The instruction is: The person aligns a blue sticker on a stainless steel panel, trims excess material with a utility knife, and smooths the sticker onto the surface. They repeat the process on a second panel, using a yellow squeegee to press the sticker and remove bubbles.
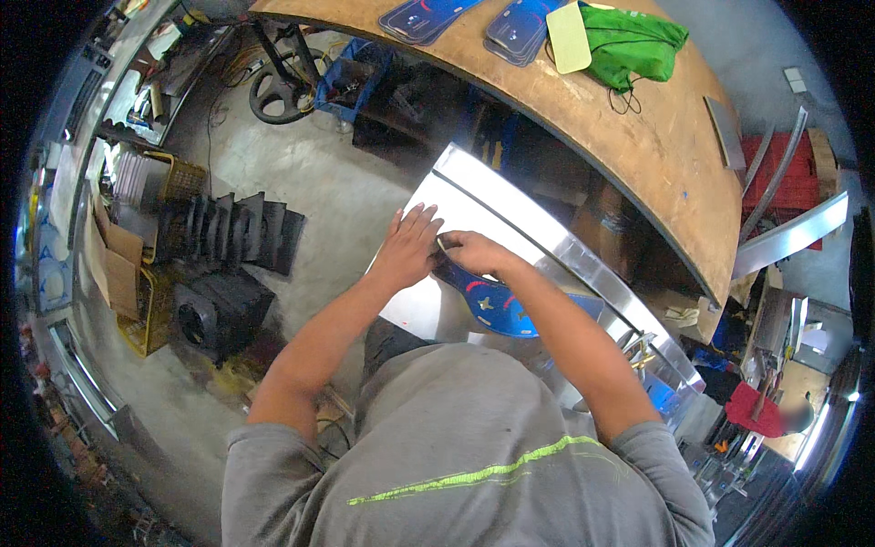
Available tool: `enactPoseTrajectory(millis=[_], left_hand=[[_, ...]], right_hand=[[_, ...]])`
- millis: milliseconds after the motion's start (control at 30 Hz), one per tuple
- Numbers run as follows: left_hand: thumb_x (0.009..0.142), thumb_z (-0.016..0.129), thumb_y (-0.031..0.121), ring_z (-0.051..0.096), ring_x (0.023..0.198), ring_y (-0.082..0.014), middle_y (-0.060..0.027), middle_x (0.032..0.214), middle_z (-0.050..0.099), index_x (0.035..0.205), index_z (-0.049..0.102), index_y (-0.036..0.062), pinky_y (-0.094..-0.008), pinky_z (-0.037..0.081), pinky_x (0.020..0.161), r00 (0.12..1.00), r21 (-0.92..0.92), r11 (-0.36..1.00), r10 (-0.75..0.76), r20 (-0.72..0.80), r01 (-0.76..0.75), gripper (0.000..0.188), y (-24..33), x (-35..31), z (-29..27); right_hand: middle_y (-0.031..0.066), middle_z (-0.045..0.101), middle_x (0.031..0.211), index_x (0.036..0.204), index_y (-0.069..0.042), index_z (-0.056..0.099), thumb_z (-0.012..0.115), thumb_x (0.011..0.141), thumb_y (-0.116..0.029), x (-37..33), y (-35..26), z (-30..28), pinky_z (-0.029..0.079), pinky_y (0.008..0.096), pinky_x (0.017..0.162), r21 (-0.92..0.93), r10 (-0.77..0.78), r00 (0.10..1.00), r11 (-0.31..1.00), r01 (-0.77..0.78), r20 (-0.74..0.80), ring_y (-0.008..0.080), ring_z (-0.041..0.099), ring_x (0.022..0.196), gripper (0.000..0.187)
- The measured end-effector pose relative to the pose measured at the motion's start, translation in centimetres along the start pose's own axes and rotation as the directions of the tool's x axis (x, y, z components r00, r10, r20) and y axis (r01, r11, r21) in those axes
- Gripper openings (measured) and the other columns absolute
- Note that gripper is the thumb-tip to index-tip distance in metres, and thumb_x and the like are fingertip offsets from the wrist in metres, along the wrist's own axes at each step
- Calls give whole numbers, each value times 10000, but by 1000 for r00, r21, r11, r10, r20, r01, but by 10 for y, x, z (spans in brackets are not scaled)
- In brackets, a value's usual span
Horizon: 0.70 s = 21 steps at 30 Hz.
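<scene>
in the head view, the left hand (408, 253) lies on the bright metal surface (424, 310), fingers extended and slightly parted, gripping nothing visible. the right hand (476, 253) has its fingers curled in at the upper end of the blue panel (506, 314); whether they pinch its edge or something small, i cannot tell. the panel runs from those fingers down and rightward, beneath the right forearm. if the left palm eased off, the panel could skid, since the metal looks slick; a one-sided pull might crease it, and a bare metal edge could nick a fingertip. the panel seems thin and smooth, round-cornered, with red arcs and pale cross-like shapes (cut-outs or print, hard to say). well beyond the fingers, a scuffed wooden surface (674, 182) bears a crumpled green fabric pouch (633, 44); far left of them stand matte black ribbed parts (241, 232).
</scene>
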State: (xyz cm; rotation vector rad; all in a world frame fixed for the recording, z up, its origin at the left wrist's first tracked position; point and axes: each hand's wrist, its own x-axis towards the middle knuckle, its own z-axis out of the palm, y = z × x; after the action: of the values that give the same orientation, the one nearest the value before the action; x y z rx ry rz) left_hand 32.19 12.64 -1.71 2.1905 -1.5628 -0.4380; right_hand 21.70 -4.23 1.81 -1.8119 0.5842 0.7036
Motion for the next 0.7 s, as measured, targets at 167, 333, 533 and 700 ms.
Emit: enactPoseTrajectory(millis=[167,333,533,700], left_hand=[[812,687,163,289,1479,-376,-159,1580,343,1462,456,107,-616,234,1170,993,73,991,-116,-13,116,692,3,-5,4],[848,626,124,294,1467,-403,-177,1578,339,1487,434,112,-614,270,1142,998,73,996,-46,-43,49,667,-4,-3,11],[873,621,143,279,1465,-434,-206,1578,334,1494,424,95,-587,277,1140,999,66,997,-27,-35,30,654,-6,-3,12],[871,665,191,301,1452,-435,-210,1576,339,1493,427,97,-584,292,1127,999,95,995,-41,-25,43,672,-4,-1,9]], right_hand=[[298,628,1229,1443,-23,468,626,895,-311,-23,-20,33,479,452,1016,-119,57,976,989,-83,-211,412,624,1152,639],[324,612,1168,1437,-16,418,672,886,-329,-34,-22,50,491,503,992,-80,75,936,991,-109,-343,476,598,1140,683],[255,686,1076,1255,-14,598,718,865,-321,-29,-12,44,518,455,933,-47,47,920,996,-71,-388,399,665,1038,510],[208,728,942,1110,-36,692,702,869,-280,-25,-1,28,548,452,857,-87,-50,906,996,15,-420,375,709,890,343]])
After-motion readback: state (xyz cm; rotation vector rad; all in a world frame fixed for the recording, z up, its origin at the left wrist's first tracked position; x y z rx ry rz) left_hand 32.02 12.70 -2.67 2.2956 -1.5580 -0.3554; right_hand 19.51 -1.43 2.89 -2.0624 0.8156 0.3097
